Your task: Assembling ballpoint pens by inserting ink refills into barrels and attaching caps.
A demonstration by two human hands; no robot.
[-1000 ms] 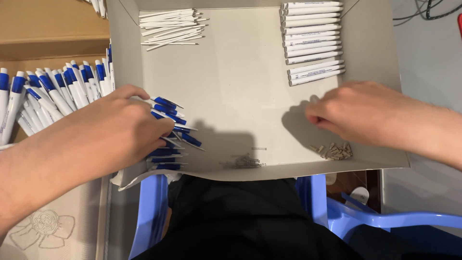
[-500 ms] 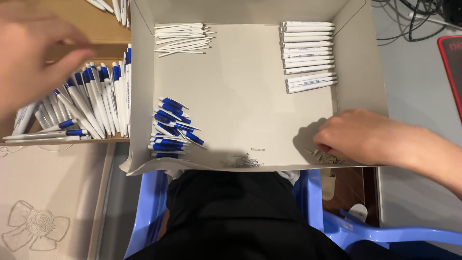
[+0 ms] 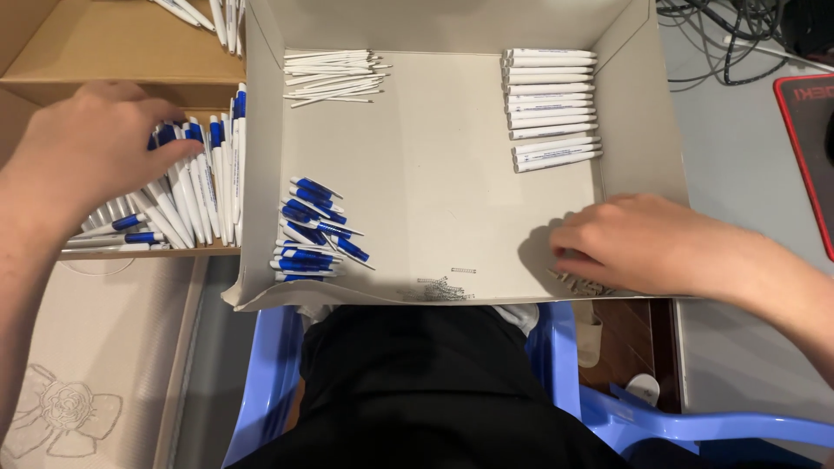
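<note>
Left hand (image 3: 91, 143): upper left of frame, fingers spread and resting on the assembled blue-and-white pens (image 3: 187, 195) in the brown box (image 3: 104, 43); nothing clasped.
Right hand (image 3: 638, 243): lower right, fingers curled over small springs (image 3: 584, 283) at the white tray (image 3: 434, 174) corner; grip on them unclear.
Blue pen tips (image 3: 313, 230): tray, lower left.
White barrels (image 3: 552, 108): tray, upper right.

— What sort of place is this?
— A small hand-assembly workstation. A shallow grey cardboard tray (image 3: 625, 130) holds sorted white pen barrels (image 3: 552, 104), thin white refills (image 3: 334, 76), blue clip ends (image 3: 314, 230) and tiny metal springs (image 3: 441, 289).
— Anything else?
— A brown cardboard box of finished blue-and-white pens (image 3: 204, 187), tangled black cables (image 3: 721, 35) and a blue plastic chair (image 3: 608, 408).
</note>
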